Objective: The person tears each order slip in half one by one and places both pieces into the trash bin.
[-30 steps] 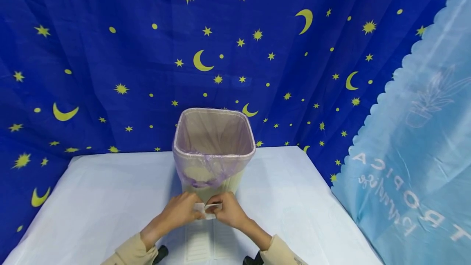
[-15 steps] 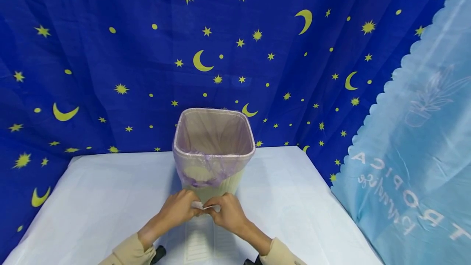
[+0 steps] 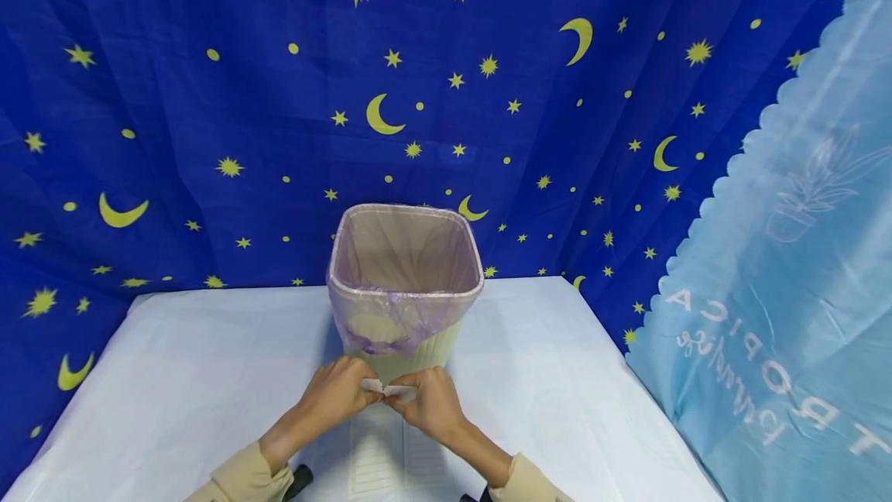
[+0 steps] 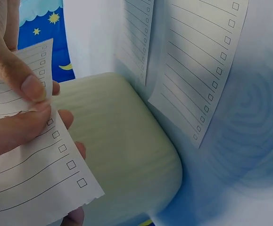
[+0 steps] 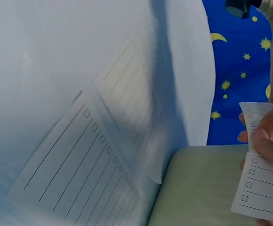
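I've got the left hand (image 3: pixel 337 392) and right hand (image 3: pixel 430 403) each pinching the lined paper (image 4: pixel 42 179) between thumb and fingertips, thumbs nearly meeting (grip force I can't read from here). Paper is up off the table (image 3: pixel 209 378), on the near side of the bin (image 3: pixel 444 343), not over its mouth. It looks kinked or split right at the pinch; I can't tell if that goes all the way through. Top risk, reading this as a tear: one hand pulls harder or twists, and the rip wanders off across the ruled lines, leaving ragged pieces. Next: only the tips hold it, so a sudden give could flick a piece loose, and I'd expect it on the table or on the two lined sheets (image 3: pixel 375 459) lying there, where it would be easy to mix up with them. Last: the knuckles sit near the bin wall, so a wide jerk apart or forward might knock the bin or snag the purple liner (image 3: pixel 400 316), which hangs loose over the rim. I'd want a short, even pull.
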`<state>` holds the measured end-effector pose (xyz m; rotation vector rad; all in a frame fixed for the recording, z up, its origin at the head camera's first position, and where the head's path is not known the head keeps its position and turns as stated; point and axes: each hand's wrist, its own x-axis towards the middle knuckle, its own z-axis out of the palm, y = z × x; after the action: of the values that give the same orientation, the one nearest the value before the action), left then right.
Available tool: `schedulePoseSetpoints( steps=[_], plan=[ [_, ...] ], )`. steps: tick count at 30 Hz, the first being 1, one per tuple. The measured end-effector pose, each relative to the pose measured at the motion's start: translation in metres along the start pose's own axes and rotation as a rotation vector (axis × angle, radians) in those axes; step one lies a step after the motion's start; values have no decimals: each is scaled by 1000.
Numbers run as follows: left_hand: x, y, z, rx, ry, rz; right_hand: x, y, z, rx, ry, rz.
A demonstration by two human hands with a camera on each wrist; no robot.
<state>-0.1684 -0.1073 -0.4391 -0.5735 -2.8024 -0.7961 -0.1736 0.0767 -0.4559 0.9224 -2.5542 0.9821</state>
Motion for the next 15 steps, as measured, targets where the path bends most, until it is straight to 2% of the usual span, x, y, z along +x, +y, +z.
schedulePoseSetpoints(
  steps=[3,10,13,15],
  plan=[
    [0,-2,0,6,6,25,1,-2,-1,8,-34,41],
    [-1,-6,1,7,-24,62,3,-6,-4,-81,-90,11],
    [-2,-7,1,-4,-32,81,3,-4,-4,-55,-99,7],
    [-2,-7,0,-14,-30,92,4,-2,-4,9,-98,10]
  ],
)
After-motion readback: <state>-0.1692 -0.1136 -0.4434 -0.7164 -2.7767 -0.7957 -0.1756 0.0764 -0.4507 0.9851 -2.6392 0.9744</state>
